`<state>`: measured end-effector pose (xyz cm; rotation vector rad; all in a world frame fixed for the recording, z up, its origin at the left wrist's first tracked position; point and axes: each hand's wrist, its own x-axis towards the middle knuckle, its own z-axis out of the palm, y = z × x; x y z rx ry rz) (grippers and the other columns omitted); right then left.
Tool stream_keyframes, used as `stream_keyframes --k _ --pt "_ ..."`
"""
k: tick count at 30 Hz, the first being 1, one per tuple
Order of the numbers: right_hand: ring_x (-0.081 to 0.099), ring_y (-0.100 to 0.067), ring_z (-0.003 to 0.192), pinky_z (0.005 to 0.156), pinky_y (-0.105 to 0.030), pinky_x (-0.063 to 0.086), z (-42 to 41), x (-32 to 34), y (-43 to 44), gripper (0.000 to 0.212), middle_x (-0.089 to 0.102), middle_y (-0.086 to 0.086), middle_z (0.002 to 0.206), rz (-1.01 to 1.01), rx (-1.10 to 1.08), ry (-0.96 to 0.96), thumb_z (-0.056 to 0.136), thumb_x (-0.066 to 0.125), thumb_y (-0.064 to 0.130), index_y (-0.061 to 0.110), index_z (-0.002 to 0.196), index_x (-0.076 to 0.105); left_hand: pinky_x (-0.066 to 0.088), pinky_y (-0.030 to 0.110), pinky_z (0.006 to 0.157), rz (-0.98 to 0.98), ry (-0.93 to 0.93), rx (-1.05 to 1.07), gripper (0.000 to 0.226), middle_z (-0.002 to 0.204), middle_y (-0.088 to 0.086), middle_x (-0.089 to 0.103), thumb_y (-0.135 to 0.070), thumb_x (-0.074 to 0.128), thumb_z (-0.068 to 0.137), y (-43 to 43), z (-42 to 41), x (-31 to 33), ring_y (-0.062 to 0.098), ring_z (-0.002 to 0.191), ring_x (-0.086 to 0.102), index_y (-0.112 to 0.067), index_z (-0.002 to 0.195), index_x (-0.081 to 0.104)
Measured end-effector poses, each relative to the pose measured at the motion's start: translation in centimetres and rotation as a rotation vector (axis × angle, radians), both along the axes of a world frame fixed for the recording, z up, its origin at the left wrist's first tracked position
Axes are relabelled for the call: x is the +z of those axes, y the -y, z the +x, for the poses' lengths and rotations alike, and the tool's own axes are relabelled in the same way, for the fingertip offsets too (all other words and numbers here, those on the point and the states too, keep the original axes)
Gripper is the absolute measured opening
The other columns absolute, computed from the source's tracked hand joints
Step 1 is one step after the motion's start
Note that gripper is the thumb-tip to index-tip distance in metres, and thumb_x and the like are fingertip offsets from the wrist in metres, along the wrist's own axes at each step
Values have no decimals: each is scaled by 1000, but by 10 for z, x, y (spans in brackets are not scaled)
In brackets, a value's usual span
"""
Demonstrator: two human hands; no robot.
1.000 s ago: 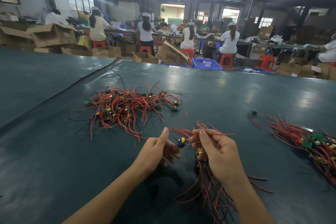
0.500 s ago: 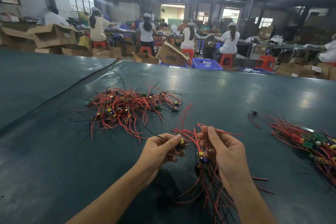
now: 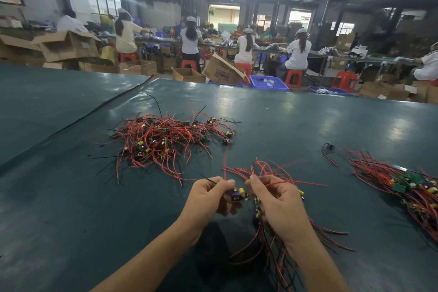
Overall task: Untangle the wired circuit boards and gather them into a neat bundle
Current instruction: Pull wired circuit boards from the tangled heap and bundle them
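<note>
- My hands have drawn closer together than half a second ago, and my left thumb, raised a second ago, is now down on the board.
- My left hand [image 3: 206, 199] has its fingers curled, pinching a small circuit board [image 3: 238, 194] with a yellow capacitor; one red wire rises from the pinch.
- My right hand [image 3: 282, 208] grips a bundle of wired boards [image 3: 272, 249]. Red leads fan out above my fingertips, and more red and black leads trail below my wrist onto the tabletop [image 3: 71, 208].
- The pinched board sits just beside the bundle, between my two hands. I cannot tell whether they touch.
- A tangled heap of wired boards [image 3: 163, 140] lies further out on my left, well apart from my hands.
- Another pile of wired boards [image 3: 407, 185] lies to my right with its wires running roughly one way, and a single loose wired piece [image 3: 328, 148] lies near it.
</note>
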<state>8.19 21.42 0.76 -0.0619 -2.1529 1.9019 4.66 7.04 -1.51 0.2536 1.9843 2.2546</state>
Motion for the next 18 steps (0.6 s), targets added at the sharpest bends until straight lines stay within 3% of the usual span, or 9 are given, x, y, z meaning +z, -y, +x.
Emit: stream_keyframes --k 3,6,10,13,18 --pt "42 -4 38 41 -17 37 -3 -2 -1 25 61 2 57 -43 -44 49 95 61 22 12 74 69 42 21 42 92 25 96 35 55 7 58 -17 55 96 1 -3 2 18 46 59 -12 63 65" --pt "49 -9 40 36 -21 38 -3 -2 1 20 68 -1 63 -206 -1 105 94 63 21 9 79 67 43 22 41 168 85 104 29 52 3 55 -24 55 96 1 -4 3 18 44 59 -10 71 56" --pt "58 -9 50 39 -21 43 -1 1 -1 21 72 -5 72 -308 46 100 77 70 32 12 74 75 43 23 42 208 107 24 33 60 7 59 -41 70 75 0 -2 6 18 46 59 -17 65 50" --pt "60 -8 54 43 -21 44 0 2 -3 25 74 -5 75 -312 67 112 68 71 38 14 76 78 41 22 43 186 85 -46 33 66 7 62 -47 74 63 0 -1 6 18 48 59 -22 57 52" --pt "62 -6 58 46 -19 44 1 1 -2 42 76 -6 83 -315 103 117 61 74 40 10 90 77 43 21 49 17 76 -169 42 78 7 71 -57 67 69 1 2 5 17 55 62 -17 83 65"
